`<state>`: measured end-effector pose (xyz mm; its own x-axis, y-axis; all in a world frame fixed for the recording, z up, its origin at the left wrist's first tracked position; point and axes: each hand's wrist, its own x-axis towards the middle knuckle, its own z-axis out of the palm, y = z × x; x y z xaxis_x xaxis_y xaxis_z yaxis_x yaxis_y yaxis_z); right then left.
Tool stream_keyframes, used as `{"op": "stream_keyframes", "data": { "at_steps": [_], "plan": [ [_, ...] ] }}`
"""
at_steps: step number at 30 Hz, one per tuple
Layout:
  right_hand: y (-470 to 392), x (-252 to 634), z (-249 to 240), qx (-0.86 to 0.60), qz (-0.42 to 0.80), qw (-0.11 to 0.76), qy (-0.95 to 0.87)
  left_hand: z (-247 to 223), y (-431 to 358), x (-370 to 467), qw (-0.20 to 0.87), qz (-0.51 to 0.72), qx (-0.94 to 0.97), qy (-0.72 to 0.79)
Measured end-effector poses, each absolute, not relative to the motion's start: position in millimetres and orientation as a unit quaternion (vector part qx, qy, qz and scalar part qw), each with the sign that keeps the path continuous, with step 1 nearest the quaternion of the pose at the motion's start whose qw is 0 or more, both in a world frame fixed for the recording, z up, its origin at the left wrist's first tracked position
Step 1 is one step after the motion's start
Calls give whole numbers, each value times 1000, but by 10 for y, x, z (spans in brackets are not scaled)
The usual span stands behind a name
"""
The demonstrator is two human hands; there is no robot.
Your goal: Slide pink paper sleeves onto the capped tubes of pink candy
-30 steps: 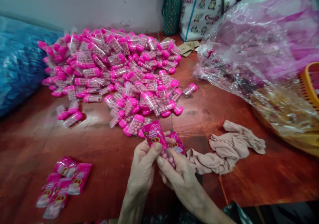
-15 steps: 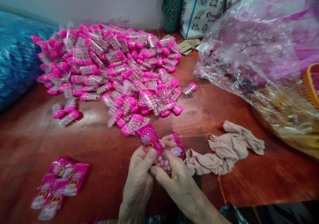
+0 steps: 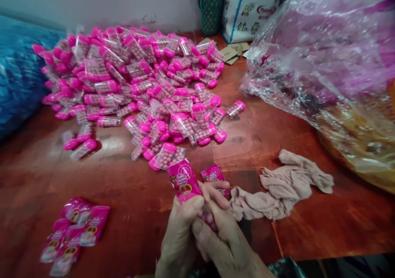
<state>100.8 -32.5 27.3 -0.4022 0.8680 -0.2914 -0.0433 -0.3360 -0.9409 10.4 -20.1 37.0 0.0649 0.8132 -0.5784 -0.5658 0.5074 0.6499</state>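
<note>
Both my hands are closed around one small clear container of pink candy balls (image 3: 207, 218). A pink printed wrapper (image 3: 184, 180) covers its far end. My left hand (image 3: 180, 228) has its thumb pressed on the wrapper's lower edge. My right hand (image 3: 224, 232) grips the near end, its thumb beside the balls. Just beyond the right fingers lies a pink printed wrapper (image 3: 212, 172), partly hidden. Several wrapped candy packs (image 3: 95, 224) rest on the table to the left. A large heap of pink-capped candy containers (image 3: 142, 84) spreads out ahead.
A crumpled beige cloth (image 3: 286, 191) lies to the right on the reddish table (image 3: 138, 228). Clear plastic sheeting (image 3: 293, 64) bulges at the right, a blue bag (image 3: 21, 76) at the left. Cardboard scraps (image 3: 233, 52) and a printed white bag (image 3: 243, 14) are at the back.
My hands have shifted slightly right and nearer me with the container. My right fingers now close further over it, so fewer balls show. The view has moved a little.
</note>
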Motion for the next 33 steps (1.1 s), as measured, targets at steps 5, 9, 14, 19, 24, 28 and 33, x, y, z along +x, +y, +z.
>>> {"op": "stream_keyframes", "data": {
  "at_steps": [5,9,14,19,24,28,33],
  "plan": [
    [-303,969,199,-402,774,356,-335,313,-246,65,728,504,125,448],
    [-254,912,207,-331,819,391,-259,284,-264,30,725,513,96,450],
    [-269,869,193,-333,825,392,-234,231,-249,-3,704,528,96,465],
    [-398,900,148,-434,777,373,-262,249,-352,46,627,489,126,593],
    [-463,834,100,-545,692,396,-262,211,-461,74,599,469,141,634],
    [-420,787,65,-605,595,428,-312,202,-422,103,601,471,188,618],
    [-304,949,134,-587,484,401,-511,227,-364,65,586,516,200,592]
  ]
}}
